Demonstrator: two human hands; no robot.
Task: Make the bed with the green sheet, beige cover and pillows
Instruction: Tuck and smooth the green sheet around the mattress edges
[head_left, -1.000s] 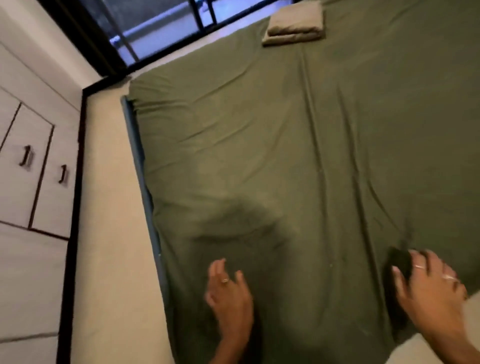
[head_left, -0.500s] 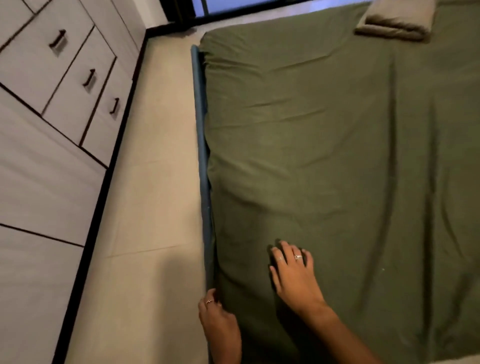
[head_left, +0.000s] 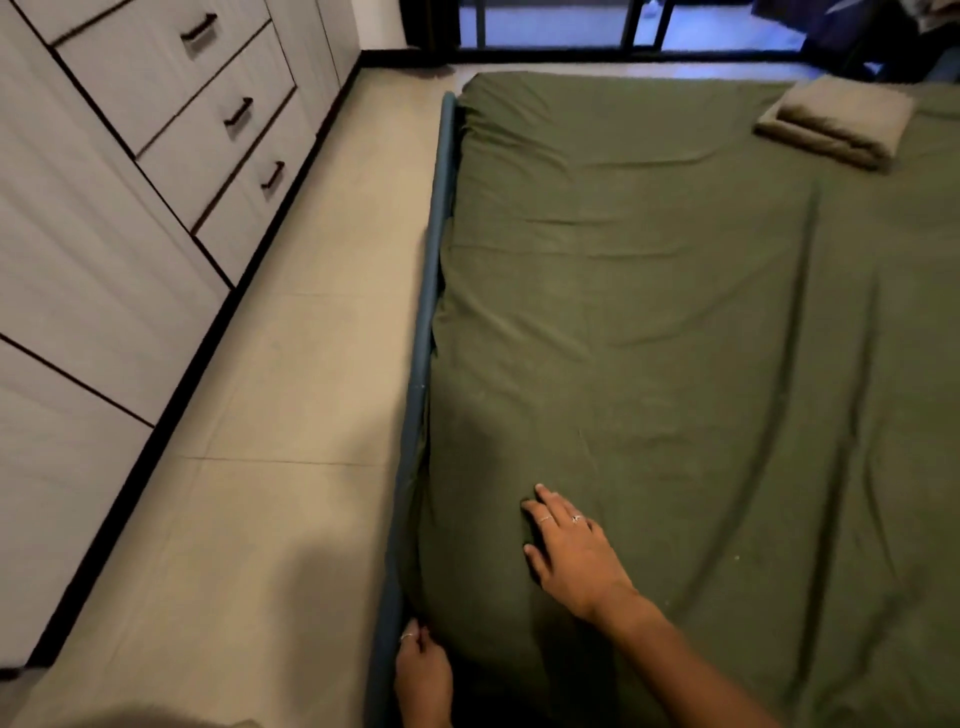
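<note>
Green is the colour of the sheet (head_left: 675, 338) that covers our whole bed. It lies over the mattress with soft wrinkles running across it. Our right hand (head_left: 574, 553) rests flat on the sheet near the left side of the bed, with the fingers straight and a little spread. We can see rings on two of those fingers. Our left hand (head_left: 422, 670) is down at the edge of the mattress, where the sheet meets the blue bed frame (head_left: 428, 312). Its fingers go into the gap there, and we cannot tell if they pinch the sheet or just push it in. This hand has a ring too.

Far away at the top right of the bed sits the beige cover (head_left: 836, 122), folded up in a neat pile on the sheet. Beside the bed we see a pale floor (head_left: 291, 389). White drawers (head_left: 208, 119) with dark handles stand along the wall on the left.
</note>
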